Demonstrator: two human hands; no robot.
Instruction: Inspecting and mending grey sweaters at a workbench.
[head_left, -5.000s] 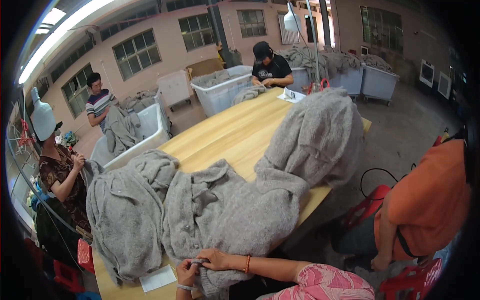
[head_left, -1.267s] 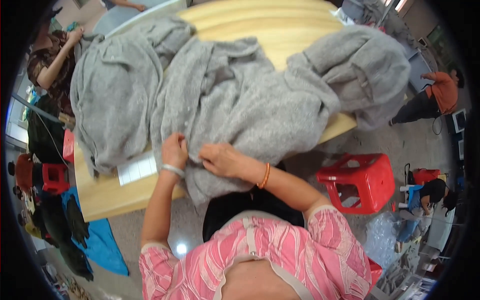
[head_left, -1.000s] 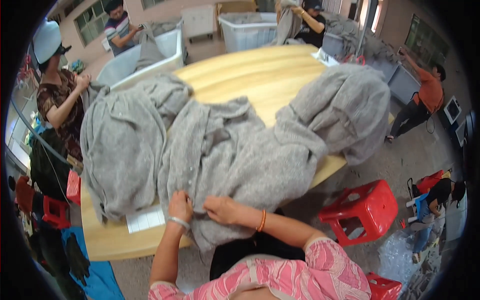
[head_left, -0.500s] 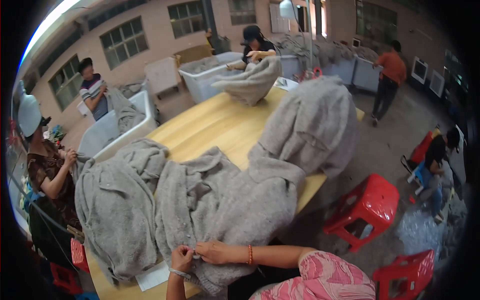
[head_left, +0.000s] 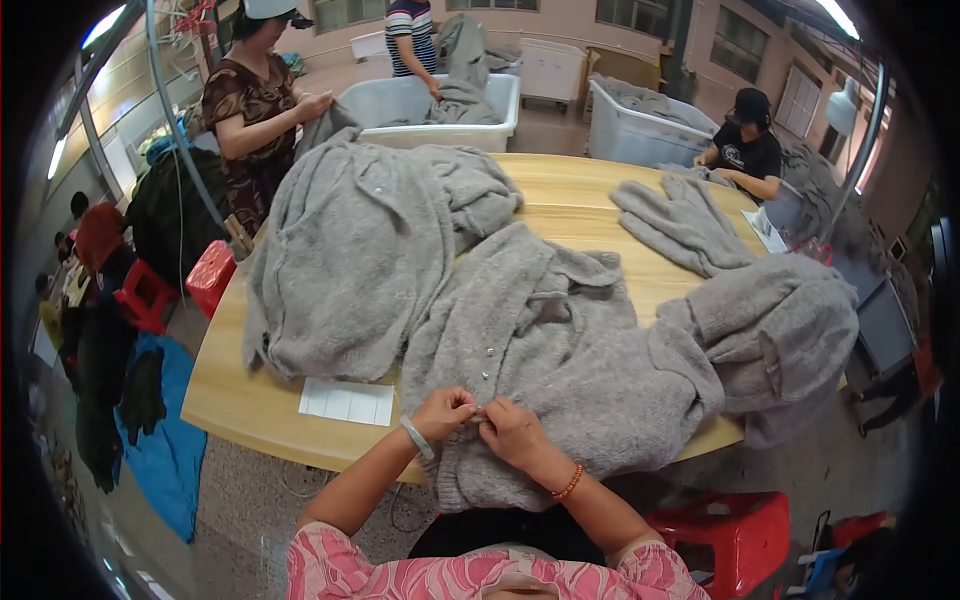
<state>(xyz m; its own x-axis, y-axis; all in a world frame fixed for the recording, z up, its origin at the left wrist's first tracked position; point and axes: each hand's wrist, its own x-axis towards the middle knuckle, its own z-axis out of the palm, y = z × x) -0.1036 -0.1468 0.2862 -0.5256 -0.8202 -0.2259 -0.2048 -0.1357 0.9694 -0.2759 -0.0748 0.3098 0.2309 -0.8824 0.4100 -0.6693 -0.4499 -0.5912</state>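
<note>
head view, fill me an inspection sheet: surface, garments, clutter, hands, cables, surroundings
Surface: wooden table, mostly covered by grey knitwear.
Garments: buttoned grey garment before the person; another grey garment to its left, a bunched grey garment to its right.
Clutter: white paper sheet near the table's near edge.
Hands: left hand and right hand pinch the buttoned garment's front, fingertips close together.
Cables: thin pale cord hanging at left.
Surroundings: co-workers, red stools, white bins.
</note>
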